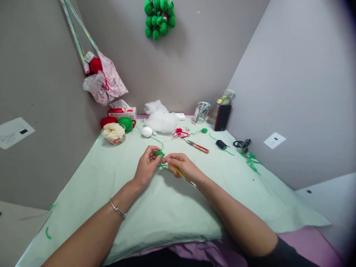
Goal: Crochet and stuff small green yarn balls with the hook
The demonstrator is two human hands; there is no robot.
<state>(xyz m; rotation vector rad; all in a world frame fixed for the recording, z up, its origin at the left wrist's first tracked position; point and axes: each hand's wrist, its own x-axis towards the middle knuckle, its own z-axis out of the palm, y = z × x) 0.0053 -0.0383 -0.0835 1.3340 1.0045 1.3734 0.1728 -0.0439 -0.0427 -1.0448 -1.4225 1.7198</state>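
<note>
My left hand [147, 163] pinches a small green crochet piece [159, 153] above the middle of the table. In my right hand [182, 165] is a crochet hook [178, 170] with a yellow handle, its thin metal tip reaching to the green piece. A strand of green yarn [158, 141] runs from the piece toward the back of the table. Another green strand hangs below, between the hands. The fingers of both hands are closed, and the exact stitch at the hook's tip is too small to make out.
Behind the hands lie orange-handled thread snips [198, 146], red yarn [180, 133], white stuffing [161, 120] and a green yarn ball [125, 124]. A plastic tub [114, 134] stands back left. At right are a phone [222, 118], a bottle [215, 109], black yarn [221, 144] and green scraps [251, 160].
</note>
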